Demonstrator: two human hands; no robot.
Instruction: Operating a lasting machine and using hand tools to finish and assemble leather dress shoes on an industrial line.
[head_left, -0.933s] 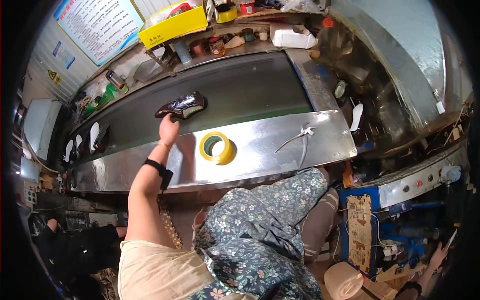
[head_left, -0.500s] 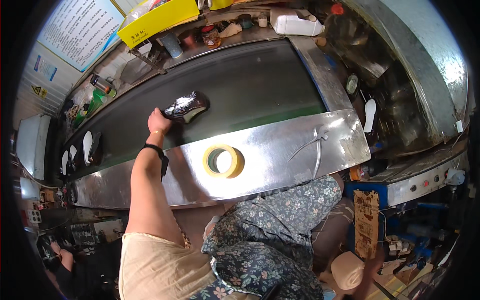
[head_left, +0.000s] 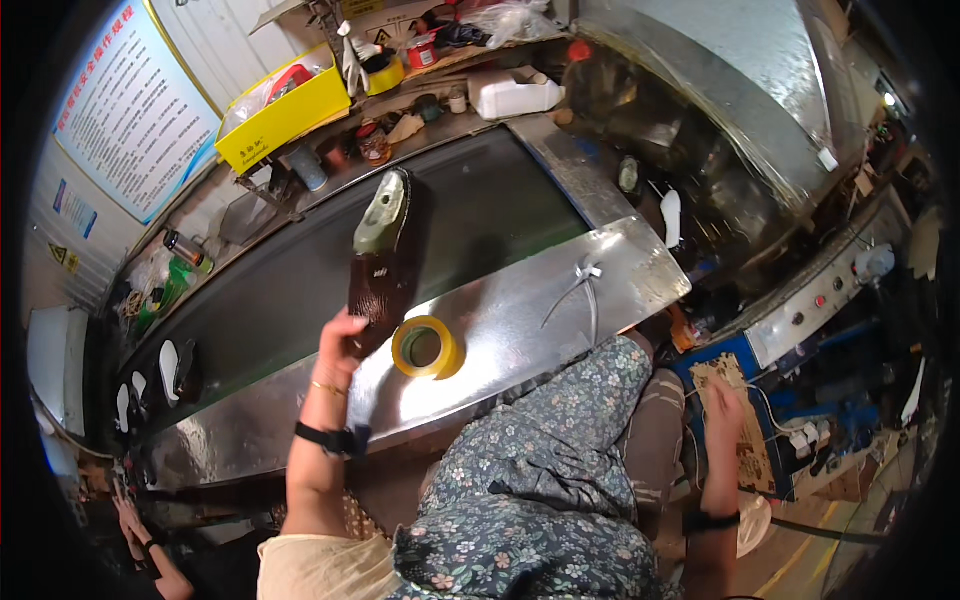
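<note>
My left hand [head_left: 342,345] is closed around the toe end of a dark brown shoe [head_left: 378,285]. A pale green shoe last shows in the shoe's opening, with a small hole at its far end. The shoe is held over the near edge of a dark belt [head_left: 290,240]. Just right of the hand, a roll of yellow tape [head_left: 448,350] lies flat on the shiny metal ledge [head_left: 500,330]. My right hand [head_left: 724,405] is off to the right beside a stained brown board [head_left: 748,440], fingers loosely apart, with nothing visible in it.
Dark shoes [head_left: 186,370] and white soles [head_left: 169,372] stand at the belt's left end. White ties [head_left: 588,272] lie on the ledge. Behind are a yellow box [head_left: 283,115] and a white jug [head_left: 515,95]. A control panel [head_left: 820,300] is at right; another person's hands [head_left: 130,515] show lower left.
My left hand has drawn the shoe nearer and turned it, so its toe now points toward me. The right hand has come up from the lower edge. The view has shifted.
</note>
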